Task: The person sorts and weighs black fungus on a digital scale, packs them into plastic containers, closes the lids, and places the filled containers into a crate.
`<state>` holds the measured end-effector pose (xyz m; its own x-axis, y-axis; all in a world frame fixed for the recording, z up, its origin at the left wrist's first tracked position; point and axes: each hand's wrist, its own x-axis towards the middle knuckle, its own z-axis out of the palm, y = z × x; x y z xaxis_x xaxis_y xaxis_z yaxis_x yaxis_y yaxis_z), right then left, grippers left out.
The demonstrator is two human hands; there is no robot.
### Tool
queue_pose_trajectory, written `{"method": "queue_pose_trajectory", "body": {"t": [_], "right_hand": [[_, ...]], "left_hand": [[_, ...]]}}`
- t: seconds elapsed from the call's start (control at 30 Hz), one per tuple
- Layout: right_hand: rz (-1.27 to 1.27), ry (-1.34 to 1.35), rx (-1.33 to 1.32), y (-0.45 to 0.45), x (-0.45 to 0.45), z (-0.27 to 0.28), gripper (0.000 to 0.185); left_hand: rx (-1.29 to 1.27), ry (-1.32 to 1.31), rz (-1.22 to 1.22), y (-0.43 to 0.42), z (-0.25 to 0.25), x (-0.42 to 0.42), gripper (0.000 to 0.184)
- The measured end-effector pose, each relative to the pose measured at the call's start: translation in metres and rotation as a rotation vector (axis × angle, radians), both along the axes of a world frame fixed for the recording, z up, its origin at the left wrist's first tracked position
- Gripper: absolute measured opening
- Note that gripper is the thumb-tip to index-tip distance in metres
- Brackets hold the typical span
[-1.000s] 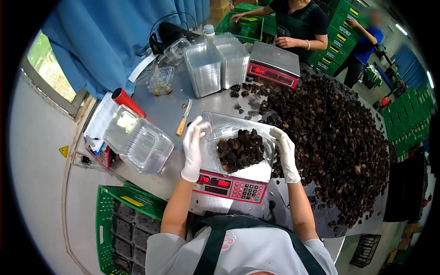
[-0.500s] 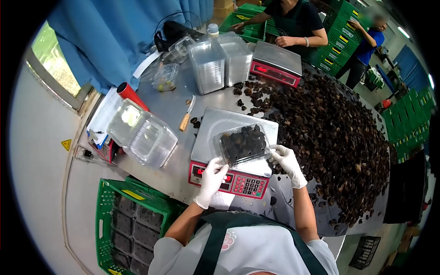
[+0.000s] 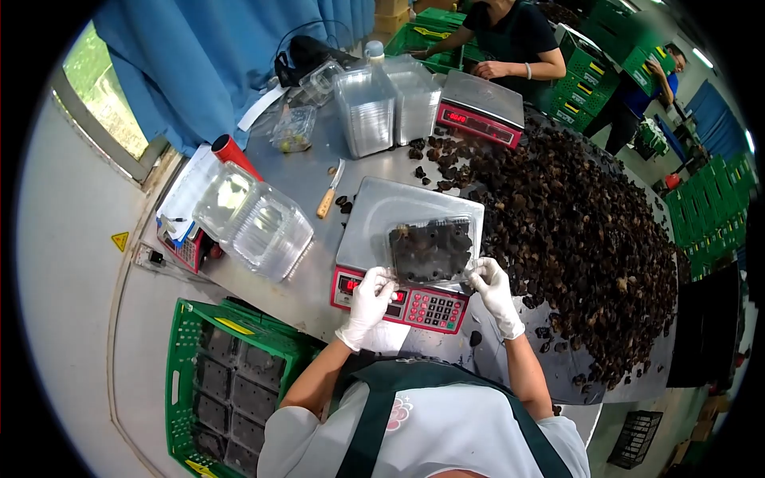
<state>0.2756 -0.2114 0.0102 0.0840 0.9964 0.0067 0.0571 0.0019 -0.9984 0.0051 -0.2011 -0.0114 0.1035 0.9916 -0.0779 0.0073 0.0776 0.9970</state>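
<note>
A closed clear plastic box full of dark, fungus-like pieces is over the steel plate of a red scale. My left hand, in a white glove, pinches the box's near left corner. At the near right corner, my right hand, gloved too, grips the edge with bent fingers. Whether the box rests on the plate or hangs just above it is hard to tell. Part of the scale's red display is hidden behind my left hand.
A large heap of dark pieces covers the table's right side. A knife, open clear boxes and stacked containers lie left and behind. A second scale stands at the back. A green crate holds filled boxes. Two people are beyond.
The open box has been closed, and both hands have come down from its sides to its near corners. Since half a second ago the box has straightened. The far person has moved a green crate.
</note>
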Motion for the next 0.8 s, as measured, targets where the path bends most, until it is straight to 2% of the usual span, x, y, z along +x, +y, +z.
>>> {"method": "queue_pose_trajectory", "body": {"t": [0.07,0.1,0.13,0.23,0.27,0.33,0.47,0.67,0.73,0.77,0.8], "right_hand": [[-0.003,-0.05,0.01,-0.015,-0.003,0.012,0.013],[0.003,-0.281,0.101,-0.021,-0.006,0.022,0.014],[0.012,-0.511,0.193,-0.024,-0.01,0.027,0.015],[0.107,-0.708,0.584,-0.019,-0.017,0.033,0.024],[0.125,-0.772,0.702,-0.018,-0.022,0.034,0.027],[0.079,-0.903,0.823,-0.019,-0.035,0.038,0.028],[0.071,-0.887,0.919,-0.025,-0.058,0.039,0.028],[0.153,-0.797,1.041,-0.02,-0.103,0.043,0.028],[0.176,-0.753,1.032,-0.019,-0.12,0.04,0.028],[0.206,-0.729,1.006,-0.019,-0.129,0.033,0.028],[0.273,-0.666,0.936,-0.02,-0.137,0.03,0.027]], "left_hand": [[0.116,0.12,-0.086,-0.003,-0.001,-0.014,0.025],[0.117,0.214,-0.112,-0.008,0.013,-0.022,0.031],[0.106,0.202,-0.113,-0.012,0.027,-0.026,0.036],[0.673,0.506,-0.021,-0.015,0.039,-0.042,0.044],[0.739,0.698,0.051,-0.018,0.028,-0.049,0.041],[0.864,0.783,0.129,-0.03,0.022,-0.061,0.037],[0.875,0.704,0.267,-0.056,0.023,-0.08,0.037],[0.899,0.753,0.427,-0.09,0.03,-0.115,0.034],[0.782,0.679,0.484,-0.104,0.048,-0.119,0.042],[0.625,0.492,0.449,-0.112,0.034,-0.127,0.046],[0.112,-0.202,0.448,-0.118,0.03,-0.127,0.048]]}}
